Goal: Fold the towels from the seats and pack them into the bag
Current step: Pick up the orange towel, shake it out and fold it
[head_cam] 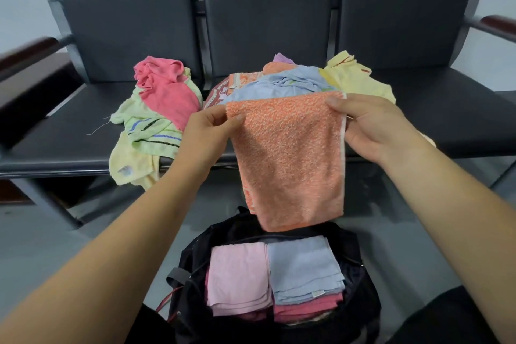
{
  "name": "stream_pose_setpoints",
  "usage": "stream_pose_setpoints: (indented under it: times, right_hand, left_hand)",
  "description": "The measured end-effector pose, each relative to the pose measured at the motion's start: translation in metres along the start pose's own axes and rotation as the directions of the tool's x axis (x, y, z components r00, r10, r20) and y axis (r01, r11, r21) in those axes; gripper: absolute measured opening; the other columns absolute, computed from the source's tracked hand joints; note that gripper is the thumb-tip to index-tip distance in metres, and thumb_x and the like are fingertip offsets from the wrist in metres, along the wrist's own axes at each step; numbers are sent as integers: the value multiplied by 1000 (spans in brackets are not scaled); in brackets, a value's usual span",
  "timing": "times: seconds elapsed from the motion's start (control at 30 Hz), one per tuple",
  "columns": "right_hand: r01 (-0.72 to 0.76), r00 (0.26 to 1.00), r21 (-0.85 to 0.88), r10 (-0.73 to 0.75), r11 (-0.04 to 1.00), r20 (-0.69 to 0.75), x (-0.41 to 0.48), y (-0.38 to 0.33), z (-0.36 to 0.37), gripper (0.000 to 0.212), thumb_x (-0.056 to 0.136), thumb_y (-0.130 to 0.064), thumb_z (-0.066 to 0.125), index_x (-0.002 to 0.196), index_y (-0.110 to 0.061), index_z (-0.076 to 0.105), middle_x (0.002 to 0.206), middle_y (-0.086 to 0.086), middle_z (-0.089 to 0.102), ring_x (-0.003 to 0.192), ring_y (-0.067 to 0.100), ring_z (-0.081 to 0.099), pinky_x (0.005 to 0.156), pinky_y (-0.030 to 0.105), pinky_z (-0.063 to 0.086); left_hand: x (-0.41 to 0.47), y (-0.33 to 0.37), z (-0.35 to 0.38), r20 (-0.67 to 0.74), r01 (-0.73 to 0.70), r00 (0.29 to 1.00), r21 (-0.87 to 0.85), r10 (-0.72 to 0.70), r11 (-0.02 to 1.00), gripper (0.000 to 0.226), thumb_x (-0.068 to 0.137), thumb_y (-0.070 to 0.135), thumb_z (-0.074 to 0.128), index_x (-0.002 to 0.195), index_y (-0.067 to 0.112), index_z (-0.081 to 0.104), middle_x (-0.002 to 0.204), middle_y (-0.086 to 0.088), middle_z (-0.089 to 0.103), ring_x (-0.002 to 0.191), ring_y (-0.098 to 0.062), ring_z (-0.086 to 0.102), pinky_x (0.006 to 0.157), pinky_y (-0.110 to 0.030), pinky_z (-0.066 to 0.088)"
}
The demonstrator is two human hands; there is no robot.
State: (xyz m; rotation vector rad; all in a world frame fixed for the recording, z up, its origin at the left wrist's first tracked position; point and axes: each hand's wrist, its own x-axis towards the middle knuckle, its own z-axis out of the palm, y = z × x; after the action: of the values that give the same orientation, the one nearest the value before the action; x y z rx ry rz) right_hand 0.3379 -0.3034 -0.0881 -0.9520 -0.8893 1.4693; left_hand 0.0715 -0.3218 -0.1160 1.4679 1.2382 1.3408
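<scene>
1. Hanging between both hands, the orange towel [290, 159] is held up over the far side of the bag [360, 282], with its lower edge just above the bag's far rim.
2. The left hand [206, 134] pinches the towel's upper left corner between thumb and curled fingers.
3. The right hand [371, 126] grips the upper right corner in the same way, with the thumb on the near face.
4. The black bag stands on the floor, near and central, with its mouth open.
5. Inside it, a folded pale pink towel [237, 276] lies on the left. A folded blue towel [304, 268] touches it on the right, and darker pink towels [304, 308] are stacked beneath.
6. A row of dark padded seats [69, 134] runs beyond the bag.
7. The left seat carries a crumpled pile. A pink towel [164, 92] lies on a green striped towel [148, 128], and a yellow towel [125, 165] droops over the near edge.
8. The middle seat carries a second loose pile behind the held towel. It holds a light blue towel [279, 84] and a patterned towel [223, 89] to its left. A pale yellow towel [357, 78] lies to the right.
</scene>
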Motion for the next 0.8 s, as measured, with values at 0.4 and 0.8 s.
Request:
stream_pose_setpoints:
  times: [0.4,0.8]
  right_hand:
    - [186,979,-310,-201,932,-17,-7,-1,4,11,99,-15,63,101,-17,73,110,0,75,101,13,69,82,29,53]
    - [159,980,-446,-84,881,182,-4,12,6,93,66,-7,92,142,-31,45,137,4,59,124,24,61,105,52,50]
  left_hand:
    - [-5,13,2,-18,-177,984,-40,176,983,21,98,11,62,118,10,70,105,-2,74,100,-11,67,87,-24,51]
    - [0,8,-3,37,186,982,-82,-184,979,63,75,46,78,131,28,57,124,-12,68,95,-22,71,77,-40,57]
